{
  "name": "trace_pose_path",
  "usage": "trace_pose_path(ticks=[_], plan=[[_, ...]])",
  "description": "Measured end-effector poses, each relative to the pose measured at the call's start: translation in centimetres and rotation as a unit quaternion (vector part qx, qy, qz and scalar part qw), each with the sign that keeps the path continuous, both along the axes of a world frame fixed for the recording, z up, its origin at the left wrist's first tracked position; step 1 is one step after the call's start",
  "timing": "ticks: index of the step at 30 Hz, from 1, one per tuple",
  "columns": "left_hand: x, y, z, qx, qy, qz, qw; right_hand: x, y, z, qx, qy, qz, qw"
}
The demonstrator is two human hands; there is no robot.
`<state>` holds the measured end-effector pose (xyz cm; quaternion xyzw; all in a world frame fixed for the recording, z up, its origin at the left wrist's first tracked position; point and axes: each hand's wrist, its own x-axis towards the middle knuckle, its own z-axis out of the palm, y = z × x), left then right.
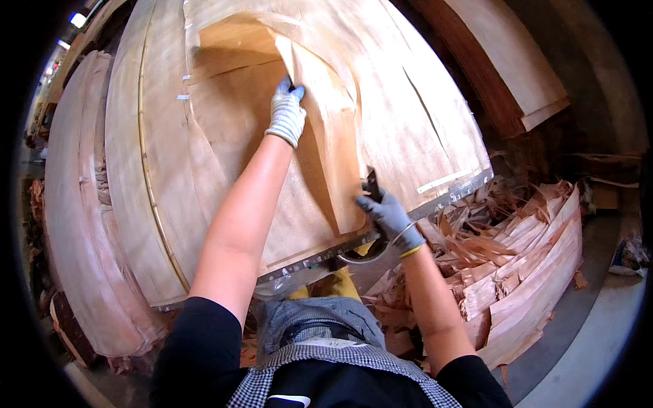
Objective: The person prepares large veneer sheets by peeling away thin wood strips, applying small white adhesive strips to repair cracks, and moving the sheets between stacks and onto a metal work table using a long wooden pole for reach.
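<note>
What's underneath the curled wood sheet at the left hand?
Under the curled wood sheet, raised by the left hand, a flat wood layer shows in shadow on the open left side. Whatever the folded right part covers can't be seen.

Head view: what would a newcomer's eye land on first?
A curled wooden sheet, upper middle, stands out first, raised in the grip of the left hand. Lower, to its right, the right hand holds a dark tool. At lower right lies a jagged heap of torn wooden strips.
</note>
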<state>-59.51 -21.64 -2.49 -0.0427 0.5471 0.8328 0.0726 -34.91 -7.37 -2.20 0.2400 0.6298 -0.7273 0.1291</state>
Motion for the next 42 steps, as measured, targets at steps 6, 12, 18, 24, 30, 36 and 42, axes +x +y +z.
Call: trace_pose_path(ticks=[6,12,18,24,30,36,42], plan=[[0.5,-3.5,-2.1,-0.370,0.050,0.075,0.925,0.7,-1.7,-3.1,0.231,-0.005,-0.020,0.973],[9.3,-3.2,-1.4,-0.675,0.424,-0.186,0.575,-0.5,-2.2,-1.1,0.283,-0.029,-0.012,0.959],[11.1,-3.8,-2.2,-0.683,0.414,-0.183,0.573,1.5,-0.7,-0.9,0.376,-0.088,0.082,0.919],[12.0,-4.0,-2.1,-0.683,0.409,-0.200,0.571,2.3,-0.6,-0.9,0.401,-0.088,0.078,0.908],[12.1,-4.1,-2.0,-0.679,0.413,-0.210,0.569,2.2,-1.0,0.1,0.476,-0.085,0.142,0.864],[12.1,-4.9,-2.1,-0.660,0.420,-0.221,0.583,1.7,-2.7,1.9,0.526,0.094,-0.011,0.845],[9.6,-4.3,-2.7,-0.627,0.397,-0.212,0.636,-0.6,-5.6,0.1,0.424,0.035,0.060,0.903]])
